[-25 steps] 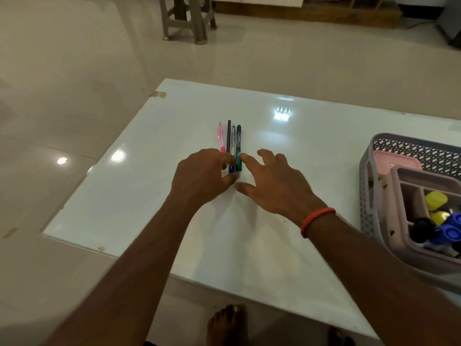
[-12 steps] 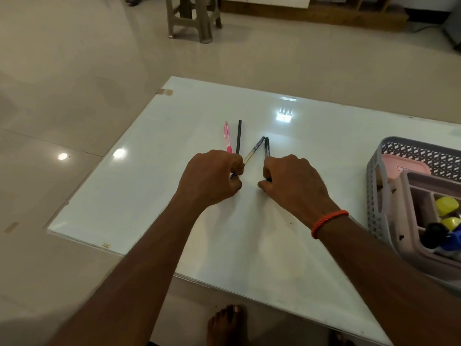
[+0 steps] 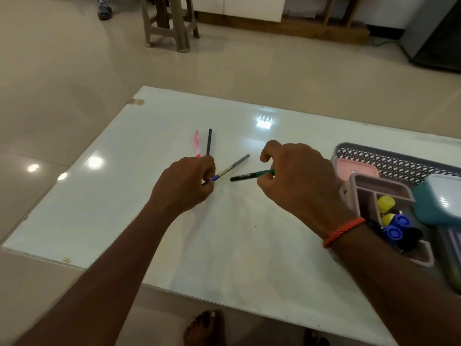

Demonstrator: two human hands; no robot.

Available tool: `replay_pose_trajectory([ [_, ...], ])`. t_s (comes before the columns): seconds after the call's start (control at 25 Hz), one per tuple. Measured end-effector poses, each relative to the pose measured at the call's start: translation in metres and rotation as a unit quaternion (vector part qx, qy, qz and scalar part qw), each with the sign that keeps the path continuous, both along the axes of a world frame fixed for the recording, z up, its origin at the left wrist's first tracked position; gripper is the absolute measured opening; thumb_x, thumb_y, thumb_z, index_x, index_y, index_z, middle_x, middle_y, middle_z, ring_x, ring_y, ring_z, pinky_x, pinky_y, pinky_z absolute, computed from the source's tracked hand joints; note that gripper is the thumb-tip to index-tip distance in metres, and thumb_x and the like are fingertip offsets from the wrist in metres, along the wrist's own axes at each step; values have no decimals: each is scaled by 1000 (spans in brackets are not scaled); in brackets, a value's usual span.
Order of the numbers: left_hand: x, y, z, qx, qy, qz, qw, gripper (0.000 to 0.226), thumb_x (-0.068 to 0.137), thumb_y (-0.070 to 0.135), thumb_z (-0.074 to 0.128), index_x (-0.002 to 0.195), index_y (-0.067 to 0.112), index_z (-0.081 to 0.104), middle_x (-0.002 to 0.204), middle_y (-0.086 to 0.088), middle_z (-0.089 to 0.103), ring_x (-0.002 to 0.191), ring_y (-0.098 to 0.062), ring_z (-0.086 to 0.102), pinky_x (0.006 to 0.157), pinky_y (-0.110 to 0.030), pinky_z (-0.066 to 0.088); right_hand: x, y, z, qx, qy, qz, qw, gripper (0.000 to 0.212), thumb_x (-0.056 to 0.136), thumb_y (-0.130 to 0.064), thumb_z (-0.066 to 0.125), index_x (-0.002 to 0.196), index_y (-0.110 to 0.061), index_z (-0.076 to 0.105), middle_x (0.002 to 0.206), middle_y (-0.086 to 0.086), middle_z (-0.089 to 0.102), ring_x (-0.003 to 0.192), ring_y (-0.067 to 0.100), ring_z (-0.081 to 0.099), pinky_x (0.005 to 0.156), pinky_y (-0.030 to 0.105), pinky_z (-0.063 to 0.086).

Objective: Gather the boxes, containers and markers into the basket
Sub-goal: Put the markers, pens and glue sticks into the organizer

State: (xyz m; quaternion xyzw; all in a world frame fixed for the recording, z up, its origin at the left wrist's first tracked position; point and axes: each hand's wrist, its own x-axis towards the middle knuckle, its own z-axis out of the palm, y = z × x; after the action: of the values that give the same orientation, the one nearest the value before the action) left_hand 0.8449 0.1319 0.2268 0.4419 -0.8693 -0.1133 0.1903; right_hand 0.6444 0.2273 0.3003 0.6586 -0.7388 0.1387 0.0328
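Green marker (image 3: 245, 176) sits pinched in your right grip (image 3: 296, 181), blue pen (image 3: 230, 168) clamped in your left grip (image 3: 185, 187), pink pen (image 3: 197, 143) and black pen (image 3: 209, 142) poking beyond it. Looks like the pickup step; next, swing everything right to the basket (image 3: 389, 159).

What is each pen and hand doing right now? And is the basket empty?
left hand: grips the blue-ended pen.
blue-ended pen: held, pointing away to the right.
right hand: pinches the green marker.
green marker: held by its green end.
pink pen: lying on the table, near end hidden behind left hand.
black pen: lying beside it, near end hidden too.
basket: not empty, holds boxes and containers.
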Motion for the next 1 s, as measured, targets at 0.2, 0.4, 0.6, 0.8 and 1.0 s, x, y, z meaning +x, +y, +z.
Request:
replay_pose_trajectory([
  [0.2, -19, 8, 23, -35, 159, -23, 986, 19, 72, 8, 74, 77, 15, 57, 69, 4, 64, 61, -17, 62, 60, -40, 55, -39, 19, 33, -100, -319, -13, 942, 22, 75, -20, 71, 95, -29, 68, 75, -8, 69, 67, 14, 64, 65, 32, 56],
  [0.4, -67, 30, 57, -130, 338, -97, 927, 11, 85, 9, 74, 90, 5, 65, 85, -3, 70, 77, -8, 69, 71, -21, 56, -102, 47, 61, -234, -441, -46, 865, 18, 79, -10, 72, 96, -18, 71, 81, 9, 72, 71, 16, 69, 62, 33, 60],
  [0.6, -129, 62, 85, -86, 502, -81, 857, 22, 87, 12, 75, 96, 25, 61, 91, -7, 71, 83, -16, 72, 74, -27, 56, -155, 85, 72, -321, -454, -61, 829, 18, 80, -9, 71, 98, -11, 69, 81, 5, 71, 73, 16, 71, 57, 26, 56],
  [0.8, -190, 83, 91, -48, 517, -97, 849, 17, 86, 12, 75, 97, 15, 62, 90, -9, 71, 83, -19, 71, 74, -36, 59, -184, 108, 55, -336, -450, -95, 822, 18, 79, -8, 72, 96, -12, 70, 81, 8, 71, 77, 28, 72, 62, 38, 61],
  [1.0, -228, 93, 81, -38, 498, -129, 857, 22, 86, 14, 77, 100, 13, 60, 91, 2, 71, 84, -17, 72, 73, -37, 59, -202, 108, 42, -331, -415, -114, 840, 17, 77, -5, 72, 92, -13, 70, 76, 3, 71, 73, 22, 70, 67, 44, 61],
])
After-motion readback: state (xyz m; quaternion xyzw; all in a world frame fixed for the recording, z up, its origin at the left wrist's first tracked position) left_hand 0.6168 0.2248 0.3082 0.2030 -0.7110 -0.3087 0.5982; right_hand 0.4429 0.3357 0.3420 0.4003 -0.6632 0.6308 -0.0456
